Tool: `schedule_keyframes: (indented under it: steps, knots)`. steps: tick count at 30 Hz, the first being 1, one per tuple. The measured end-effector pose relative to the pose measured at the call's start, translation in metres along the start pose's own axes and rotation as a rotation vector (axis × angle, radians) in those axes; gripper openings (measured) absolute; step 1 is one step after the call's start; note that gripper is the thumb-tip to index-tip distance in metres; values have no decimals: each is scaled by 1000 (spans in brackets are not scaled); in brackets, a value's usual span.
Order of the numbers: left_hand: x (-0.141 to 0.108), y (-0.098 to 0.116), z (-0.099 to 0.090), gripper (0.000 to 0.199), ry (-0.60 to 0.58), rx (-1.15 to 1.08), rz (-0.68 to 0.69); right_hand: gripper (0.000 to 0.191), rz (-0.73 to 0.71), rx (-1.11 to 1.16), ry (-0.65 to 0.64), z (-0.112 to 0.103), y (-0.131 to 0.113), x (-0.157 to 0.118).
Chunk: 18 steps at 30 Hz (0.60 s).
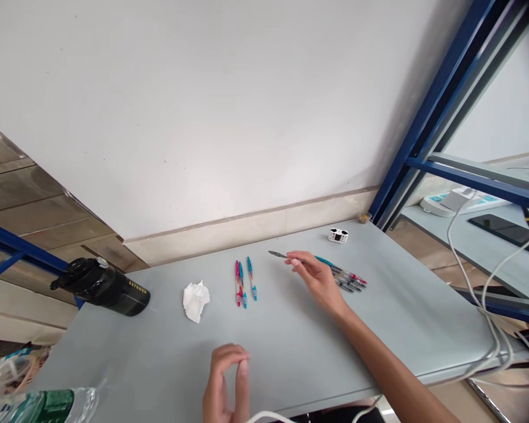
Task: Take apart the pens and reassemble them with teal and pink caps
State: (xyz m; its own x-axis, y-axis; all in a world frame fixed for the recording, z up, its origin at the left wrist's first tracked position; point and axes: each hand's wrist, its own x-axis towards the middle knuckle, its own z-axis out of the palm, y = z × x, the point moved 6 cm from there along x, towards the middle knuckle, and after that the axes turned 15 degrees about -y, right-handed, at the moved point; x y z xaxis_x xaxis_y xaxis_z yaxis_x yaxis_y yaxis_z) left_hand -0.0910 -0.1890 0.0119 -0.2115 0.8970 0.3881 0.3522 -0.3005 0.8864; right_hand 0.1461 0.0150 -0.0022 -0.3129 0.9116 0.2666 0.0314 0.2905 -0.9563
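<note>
My right hand (315,279) pinches a dark grey pen (277,254), whose tip points left above the grey table (158,364). Behind and right of that hand lies a cluster of several pens (350,281), with black, red and teal ends, partly hidden by the hand. Left of it, a red pen (237,283), a teal pen (242,285) and another teal pen (252,278) lie roughly side by side. Near the front edge, my left hand (228,382) is raised with thumb and fingertips pressed together, and nothing shows between them.
A crumpled white tissue (196,301) lies left of the pens, and a black bottle (106,288) farther left. A small white device (338,236) sits at the back right. White cables (489,317) hang over the right edge; a plastic bottle (53,405) is at lower left.
</note>
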Motion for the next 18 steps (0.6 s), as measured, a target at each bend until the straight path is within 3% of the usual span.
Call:
schedule_keyframes:
  steps: [3, 8, 14, 18]
  knots:
    - [21, -15, 2, 19, -195, 115, -48, 33, -33, -282, -174, 20, 1, -4]
    - [66, -22, 21, 20, -517, 287, 76, 39, -120, -542, -418, 48, 7, -11]
    - [134, -35, 70, 52, -825, 521, 297, 68, -107, -520, -462, 51, 4, -11]
    - [153, -53, 87, 56, -943, 597, 347, 69, -76, -491, -401, 44, 7, -11]
